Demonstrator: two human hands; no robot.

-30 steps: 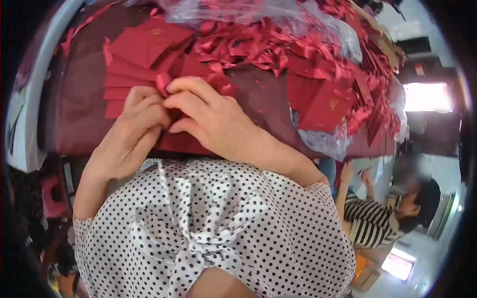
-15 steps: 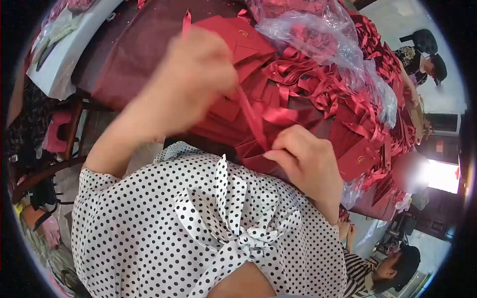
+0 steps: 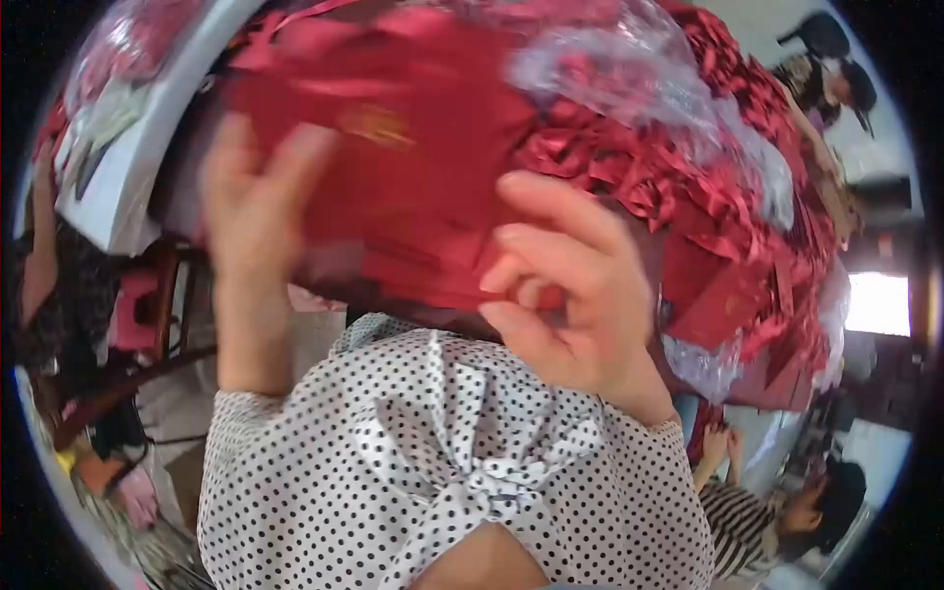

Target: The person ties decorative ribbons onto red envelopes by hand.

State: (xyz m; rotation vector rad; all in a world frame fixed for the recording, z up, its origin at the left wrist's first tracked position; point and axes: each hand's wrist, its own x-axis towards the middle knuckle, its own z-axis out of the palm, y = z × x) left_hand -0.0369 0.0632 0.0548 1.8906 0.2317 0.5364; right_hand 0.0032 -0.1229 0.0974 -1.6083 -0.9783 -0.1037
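Left hand (image 3: pixel 254 221) has swung leftward since the earlier view; from afar I see its blurred fingers spread apart, perhaps to steady the gold-marked red piece (image 3: pixel 433 177) between both hands' fingers. Right hand (image 3: pixel 580 295) curls loosely, thumb apart from forefinger.

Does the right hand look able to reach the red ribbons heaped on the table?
Probably yes: the right hand is close to the red ribbons, and nothing visible blocks its way to the nearer ones; clear plastic covers some of those farther back.
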